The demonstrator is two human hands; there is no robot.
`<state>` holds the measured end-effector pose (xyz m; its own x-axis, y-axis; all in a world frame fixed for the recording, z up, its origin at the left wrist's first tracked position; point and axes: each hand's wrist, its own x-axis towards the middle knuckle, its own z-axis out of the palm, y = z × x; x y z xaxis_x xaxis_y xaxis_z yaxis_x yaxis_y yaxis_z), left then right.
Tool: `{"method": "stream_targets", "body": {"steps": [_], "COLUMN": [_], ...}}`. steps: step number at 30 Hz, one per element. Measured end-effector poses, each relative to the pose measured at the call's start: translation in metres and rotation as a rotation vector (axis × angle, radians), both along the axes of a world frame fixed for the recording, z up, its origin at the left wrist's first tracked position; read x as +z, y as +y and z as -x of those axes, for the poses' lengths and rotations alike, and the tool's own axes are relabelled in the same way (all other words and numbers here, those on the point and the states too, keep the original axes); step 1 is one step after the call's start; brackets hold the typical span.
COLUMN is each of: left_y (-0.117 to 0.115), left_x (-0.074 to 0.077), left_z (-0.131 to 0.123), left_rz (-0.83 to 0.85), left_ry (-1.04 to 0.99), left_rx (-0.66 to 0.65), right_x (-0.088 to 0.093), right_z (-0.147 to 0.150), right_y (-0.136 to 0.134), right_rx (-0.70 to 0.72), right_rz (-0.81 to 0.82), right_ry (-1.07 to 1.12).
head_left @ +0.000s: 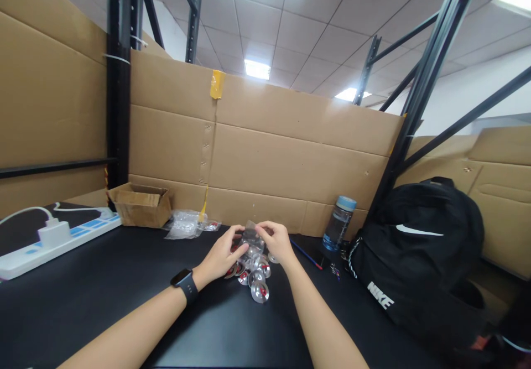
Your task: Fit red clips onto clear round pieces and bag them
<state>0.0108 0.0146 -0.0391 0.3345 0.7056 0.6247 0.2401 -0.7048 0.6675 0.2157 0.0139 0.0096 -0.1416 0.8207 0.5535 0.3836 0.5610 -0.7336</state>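
Note:
Between my hands is a small clear plastic bag, upright above a pile of shiny round discs with red marks. My left hand, with a dark watch on its wrist, curls around the bag's left side, its thumb against the lower part. At the bag's upper right edge, my right hand pinches the plastic between thumb and fingers. Several discs lie on the black table just below and between the hands, some overlapping. The bag's contents are too small to make out.
An open cardboard box, crumpled clear bags and a white power strip are at the left. A water bottle, a blue-red pen and a black backpack stand or lie at the right. Cardboard walls enclose the table.

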Motion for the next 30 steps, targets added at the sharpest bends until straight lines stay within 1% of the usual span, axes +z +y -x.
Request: {"method": "stream_targets", "body": {"steps": [2,4,7,11,16,18,20,24,28,30], "left_y": [0.001,0.005,0.012,0.018,0.02,0.021,0.021,0.018,0.019,0.021], "left_x": [0.0,-0.002,-0.006,-0.008,-0.003,-0.001,0.002,0.008,0.004,0.001], "left_z": [-0.001,-0.001,0.0,0.005,0.009,0.011,0.013,0.016,0.015,0.015], "left_rz": [0.049,0.134,0.264,0.351,0.346,0.321,0.282,0.243,0.283,0.237], "left_ry": [-0.078,-0.139,-0.234,-0.339,-0.416,-0.398,-0.318,-0.167,-0.13,-0.131], "left_rx": [-0.025,-0.085,-0.153,-0.156,-0.121,-0.132,-0.141,-0.131,-0.117,-0.102], "right_x": [-0.002,-0.003,-0.006,-0.01,-0.015,-0.015,-0.014,-0.012,-0.011,-0.01], "right_z": [0.004,0.006,0.006,0.005,0.006,0.008,0.008,0.008,0.003,0.001], "right_y": [0.0,0.0,-0.002,-0.003,0.004,0.007,0.007,0.005,0.002,0.001], "right_rx": [0.035,0.078,0.14,0.195,0.196,0.229,0.246,0.22,0.229,0.209], "right_rz": [0.06,0.103,0.12,0.129,0.152,0.147,0.136,0.188,0.271,0.297], "right_ry": [0.053,0.097,0.105,0.051,0.221,0.224,0.175,0.115,0.098,0.068]}}
